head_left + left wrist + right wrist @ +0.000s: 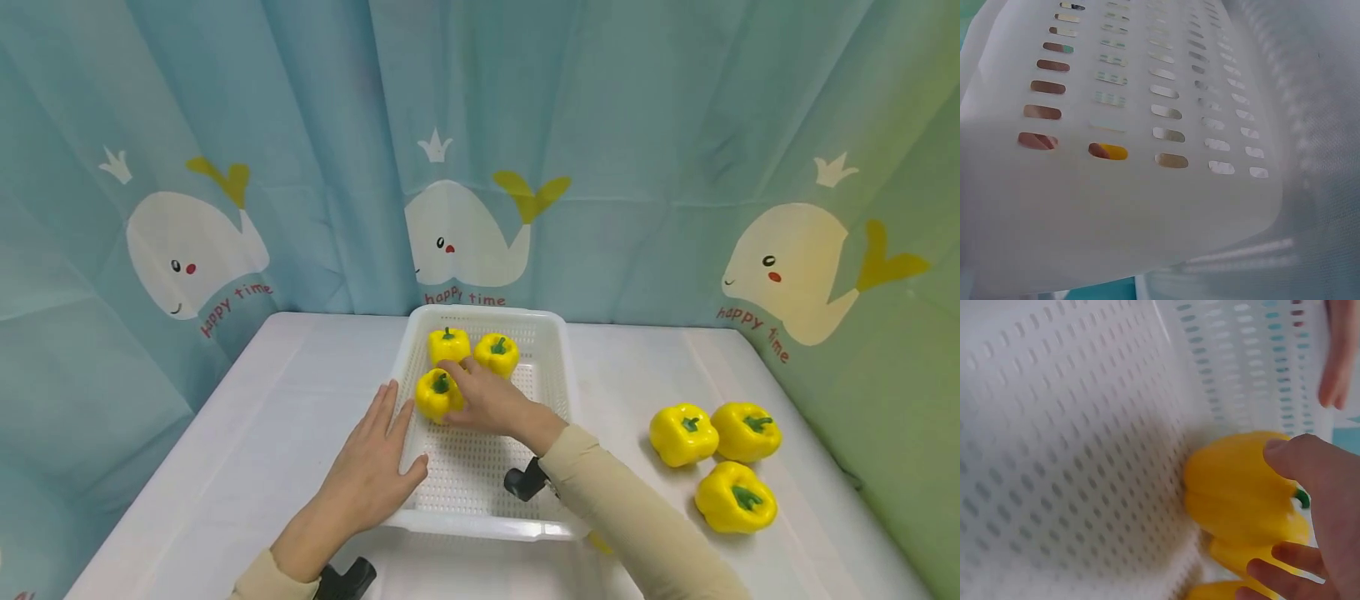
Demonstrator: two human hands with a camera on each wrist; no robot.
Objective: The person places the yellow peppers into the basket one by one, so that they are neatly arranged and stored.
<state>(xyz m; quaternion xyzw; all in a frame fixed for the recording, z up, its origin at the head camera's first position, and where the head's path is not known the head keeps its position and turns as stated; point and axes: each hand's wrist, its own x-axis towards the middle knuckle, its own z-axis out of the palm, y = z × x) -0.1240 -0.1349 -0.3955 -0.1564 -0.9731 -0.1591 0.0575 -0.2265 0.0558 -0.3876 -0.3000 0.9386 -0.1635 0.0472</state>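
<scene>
A white perforated plastic basket (487,525) stands on the table with three yellow bell peppers at its far left. My right hand (491,400) reaches into it and holds the nearest bell pepper (433,396), thumb on one side and fingers on the other. In the right wrist view this bell pepper (1235,487) lies by the basket's side wall. Behind it sit two more, one at the left (448,343) and one at the right (501,360). My left hand (367,475) rests at the basket's left rim, fingers straight. The left wrist view shows the slotted wall (1129,200) from outside.
Right of the basket, three yellow bell peppers (682,437) lie close together on the white tablecloth (292,375). A bit of something yellow (600,543) peeks out beside my right forearm. A blue curtain (637,167) with printed whales hangs behind the table.
</scene>
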